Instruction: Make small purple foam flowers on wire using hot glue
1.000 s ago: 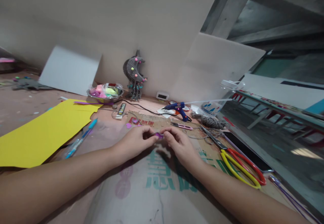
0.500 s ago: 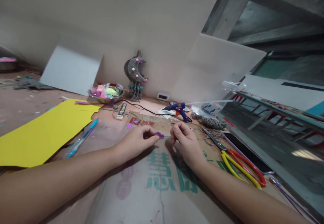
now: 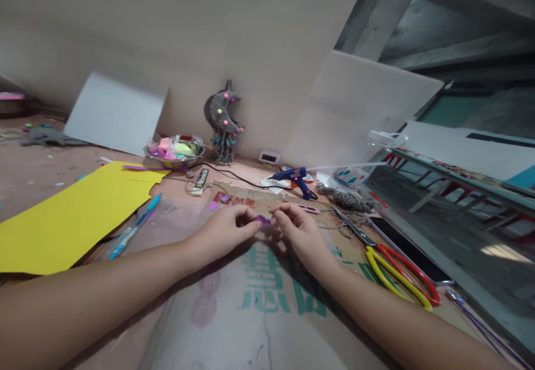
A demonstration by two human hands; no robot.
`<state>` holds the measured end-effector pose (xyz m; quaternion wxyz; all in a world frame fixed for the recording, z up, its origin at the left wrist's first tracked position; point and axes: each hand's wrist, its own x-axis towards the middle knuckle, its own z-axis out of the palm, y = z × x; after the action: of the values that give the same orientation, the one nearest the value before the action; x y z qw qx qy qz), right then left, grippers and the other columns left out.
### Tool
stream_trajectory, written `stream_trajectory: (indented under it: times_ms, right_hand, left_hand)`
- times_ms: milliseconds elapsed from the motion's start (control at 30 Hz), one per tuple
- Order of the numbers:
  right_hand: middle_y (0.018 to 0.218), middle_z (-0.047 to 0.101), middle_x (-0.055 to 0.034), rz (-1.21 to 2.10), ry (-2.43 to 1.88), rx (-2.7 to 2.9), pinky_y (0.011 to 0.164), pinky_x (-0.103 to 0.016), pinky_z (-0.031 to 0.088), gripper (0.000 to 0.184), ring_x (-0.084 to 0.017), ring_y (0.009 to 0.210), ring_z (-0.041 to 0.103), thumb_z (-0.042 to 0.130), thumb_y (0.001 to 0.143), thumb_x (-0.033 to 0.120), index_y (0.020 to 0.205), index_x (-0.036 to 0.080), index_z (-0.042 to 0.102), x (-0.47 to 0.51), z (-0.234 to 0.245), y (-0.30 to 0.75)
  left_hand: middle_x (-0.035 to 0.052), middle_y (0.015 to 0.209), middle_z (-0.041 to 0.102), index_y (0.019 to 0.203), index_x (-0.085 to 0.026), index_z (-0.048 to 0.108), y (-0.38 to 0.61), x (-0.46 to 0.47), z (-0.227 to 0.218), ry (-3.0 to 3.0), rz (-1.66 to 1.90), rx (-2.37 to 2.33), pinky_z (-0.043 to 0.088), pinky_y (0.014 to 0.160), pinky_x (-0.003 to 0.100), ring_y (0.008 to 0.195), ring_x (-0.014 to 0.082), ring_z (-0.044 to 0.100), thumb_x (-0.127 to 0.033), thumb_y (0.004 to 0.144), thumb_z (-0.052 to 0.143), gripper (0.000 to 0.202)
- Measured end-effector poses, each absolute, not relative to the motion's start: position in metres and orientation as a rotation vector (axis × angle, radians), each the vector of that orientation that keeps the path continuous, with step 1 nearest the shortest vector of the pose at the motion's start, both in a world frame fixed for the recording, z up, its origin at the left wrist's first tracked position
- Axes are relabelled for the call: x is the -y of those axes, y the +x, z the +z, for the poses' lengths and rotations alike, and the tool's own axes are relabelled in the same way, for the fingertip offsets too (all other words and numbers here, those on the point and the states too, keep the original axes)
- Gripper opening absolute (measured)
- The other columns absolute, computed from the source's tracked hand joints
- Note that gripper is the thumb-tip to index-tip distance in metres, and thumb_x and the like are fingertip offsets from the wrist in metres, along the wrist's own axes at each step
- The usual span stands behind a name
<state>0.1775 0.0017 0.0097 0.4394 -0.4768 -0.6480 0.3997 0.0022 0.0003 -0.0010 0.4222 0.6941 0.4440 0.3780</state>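
Observation:
My left hand [image 3: 228, 230] pinches a small purple cut-out [image 3: 263, 220] between thumb and fingertips, just above the cardboard. Close to its right edge, my right hand [image 3: 298, 230] is closed, thumb against the curled fingers. A thin grey strand led from the cut-out towards these fingers a moment ago; now the fingers mostly hide it. Beneath both hands lies a cardboard sheet [image 3: 217, 342] printed with green characters. Small purple hearts [image 3: 213, 206] rest on it beyond my left hand. A narrow pink-edged tool [image 3: 308, 209] lies behind my right hand.
Scissors [image 3: 384, 264], a phone [image 3: 409, 250] and grey yarn [image 3: 349, 199] lie to the right. A blue glue gun [image 3: 296, 177] with a lit red light stands behind. Yellow sheets [image 3: 83, 214] and a pen [image 3: 136, 228] lie left; a bowl [image 3: 175, 165] and moon ornament [image 3: 223, 116] are at the back.
My right hand has moved left and up against the purple cut-out, closing the gap. This uncovers the pink-edged tool behind it. My left hand stays nearly in place, holding the cut-out.

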Motion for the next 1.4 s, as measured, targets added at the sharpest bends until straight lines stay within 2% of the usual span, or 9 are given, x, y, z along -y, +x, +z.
stream_trajectory:
  times_ms: [200, 367, 467, 700, 833, 933, 1000, 1100, 1400]
  right_hand:
    - [0.062, 0.055, 0.0011, 0.928, -1.271, 1.731, 0.052, -0.024, 0.039, 0.02, -0.012, 0.055, 0.049, 0.055, 0.078, 0.037, 0.073, 0.017, 0.057, 0.004, 0.011, 0.175]
    - [0.064, 0.055, 0.0011, 0.829, -1.268, 1.698, 0.054, -0.024, 0.04, 0.019, -0.012, 0.057, 0.049, 0.056, 0.079, 0.036, 0.074, 0.018, 0.056, 0.001, 0.009, 0.176]
    - [0.065, 0.055, 0.0008, 0.817, -1.266, 1.687, 0.053, -0.023, 0.04, 0.02, -0.012, 0.058, 0.049, 0.056, 0.08, 0.037, 0.075, 0.017, 0.057, 0.001, 0.01, 0.177]
    - [0.068, 0.057, -0.0002, 0.803, -1.262, 1.702, 0.055, -0.023, 0.04, 0.021, -0.013, 0.06, 0.05, 0.056, 0.08, 0.038, 0.077, 0.017, 0.057, 0.002, 0.01, 0.176]
    - [0.07, 0.057, -0.0007, 0.802, -1.266, 1.722, 0.058, -0.024, 0.041, 0.02, -0.013, 0.063, 0.052, 0.056, 0.081, 0.036, 0.077, 0.017, 0.057, 0.003, 0.01, 0.176]
    - [0.071, 0.058, -0.0012, 0.767, -1.275, 1.755, 0.059, -0.025, 0.041, 0.019, -0.014, 0.064, 0.052, 0.054, 0.082, 0.035, 0.077, 0.017, 0.057, 0.004, 0.011, 0.177]
    - [0.072, 0.059, -0.0018, 0.731, -1.272, 1.787, 0.059, -0.025, 0.041, 0.018, -0.014, 0.065, 0.053, 0.054, 0.082, 0.035, 0.077, 0.017, 0.058, 0.005, 0.013, 0.177]
    - [0.073, 0.061, -0.0021, 0.68, -1.265, 1.833, 0.061, -0.026, 0.042, 0.017, -0.015, 0.067, 0.054, 0.055, 0.082, 0.033, 0.077, 0.018, 0.059, 0.007, 0.014, 0.176]
    - [0.069, 0.06, -0.0002, 0.639, -1.231, 1.891, 0.059, -0.025, 0.04, 0.015, -0.013, 0.063, 0.053, 0.056, 0.081, 0.03, 0.073, 0.018, 0.06, 0.009, 0.015, 0.174]
  left_hand:
    - [0.0008, 0.07, 0.062, 0.078, -0.016, 0.06, 0.001, 0.0, 0.0, 1.712, 0.954, -1.096, 0.037, 0.051, 0.021, 0.058, 0.0114, 0.051, -0.042, 0.078, 0.054, 0.027]
    - [0.0021, 0.078, 0.062, 0.094, -0.016, 0.058, 0.003, -0.002, -0.003, 1.631, 1.003, -0.959, 0.043, 0.057, 0.023, 0.064, 0.0128, 0.056, -0.043, 0.083, 0.05, 0.03]
    - [0.0015, 0.075, 0.061, 0.088, -0.015, 0.056, 0.004, -0.002, -0.005, 1.575, 1.0, -0.914, 0.045, 0.058, 0.024, 0.06, 0.0113, 0.056, -0.043, 0.086, 0.044, 0.03]
    - [0.0008, 0.068, 0.06, 0.079, -0.015, 0.057, 0.003, 0.0, -0.002, 1.646, 0.965, -0.949, 0.043, 0.057, 0.022, 0.06, 0.0112, 0.056, -0.04, 0.084, 0.049, 0.028]
    - [0.0017, 0.071, 0.064, 0.085, -0.015, 0.064, 0.002, -0.001, -0.001, 1.675, 0.932, -0.997, 0.043, 0.057, 0.023, 0.061, 0.0121, 0.056, -0.028, 0.081, 0.047, 0.021]
    - [0.0031, 0.082, 0.067, 0.099, -0.017, 0.065, 0.0, -0.003, -0.001, 1.707, 0.972, -1.069, 0.046, 0.067, 0.026, 0.074, 0.0153, 0.06, -0.019, 0.078, 0.044, 0.03]
    - [0.0051, 0.096, 0.067, 0.103, -0.018, 0.064, 0.0, -0.003, 0.001, 1.69, 1.073, -1.114, 0.046, 0.077, 0.029, 0.089, 0.0181, 0.06, -0.023, 0.08, 0.045, 0.03]
    - [0.0064, 0.106, 0.064, 0.096, -0.018, 0.065, 0.0, -0.003, 0.005, 1.739, 1.144, -1.162, 0.043, 0.087, 0.031, 0.103, 0.0207, 0.056, -0.033, 0.08, 0.05, 0.026]
    - [0.0033, 0.088, 0.064, 0.083, -0.018, 0.065, 0.0, 0.005, 0.014, 1.893, 1.067, -1.161, 0.043, 0.08, 0.03, 0.089, 0.0189, 0.058, -0.031, 0.08, 0.052, 0.019]
